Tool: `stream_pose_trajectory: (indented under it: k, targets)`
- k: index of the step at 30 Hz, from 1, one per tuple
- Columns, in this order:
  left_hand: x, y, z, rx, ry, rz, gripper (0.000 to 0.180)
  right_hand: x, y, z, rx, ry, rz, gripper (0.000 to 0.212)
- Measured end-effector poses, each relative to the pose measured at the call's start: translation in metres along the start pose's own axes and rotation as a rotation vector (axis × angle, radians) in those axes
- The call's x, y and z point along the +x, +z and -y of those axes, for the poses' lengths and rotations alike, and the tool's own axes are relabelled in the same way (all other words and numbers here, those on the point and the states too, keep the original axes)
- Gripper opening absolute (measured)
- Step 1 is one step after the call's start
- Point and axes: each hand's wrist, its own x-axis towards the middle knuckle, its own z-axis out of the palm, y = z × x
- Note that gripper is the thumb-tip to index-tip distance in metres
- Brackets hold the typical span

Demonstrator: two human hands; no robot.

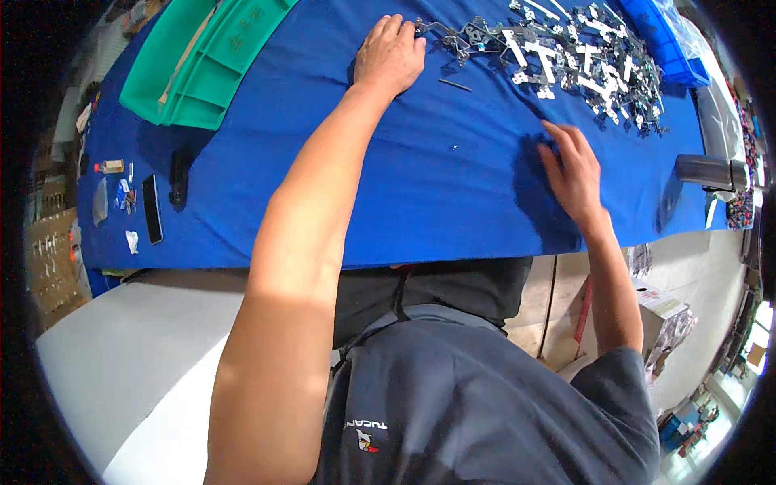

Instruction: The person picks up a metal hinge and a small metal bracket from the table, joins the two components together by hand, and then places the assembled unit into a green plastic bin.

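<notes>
Your dark grey shirt (485, 396) lies closest, well nearside of the heap of black and white parts (588, 58). Your right hand (572, 174) hovers just nearside of the heap, fingers loosely bent, thumb apart, gripping nothing visible. Left of the heap lies a thin black rod (455, 85); farther left, your left hand (390, 56) curls its close-set fingers by the black linkages (477, 36) trailing from the heap, their grip impossible to tell.

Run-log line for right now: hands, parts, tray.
left hand: by dark parts, grip unclear | right hand: over blue cloth, nothing visibly held | parts pile: upper right | green tray: upper left
</notes>
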Motion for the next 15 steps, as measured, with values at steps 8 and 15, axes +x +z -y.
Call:
stream_pose_trajectory:
  k: [8, 15]
  targets:
    - [0.000, -0.004, -0.002, -0.043, -0.018, -0.002, 0.038, -0.103, -0.034, -0.031, -0.209, 0.273, -0.015, 0.044]
    - [0.004, -0.003, -0.001, -0.108, -0.077, 0.080, 0.044, -0.113, -0.022, -0.040, -0.306, 0.338, -0.045, 0.052]
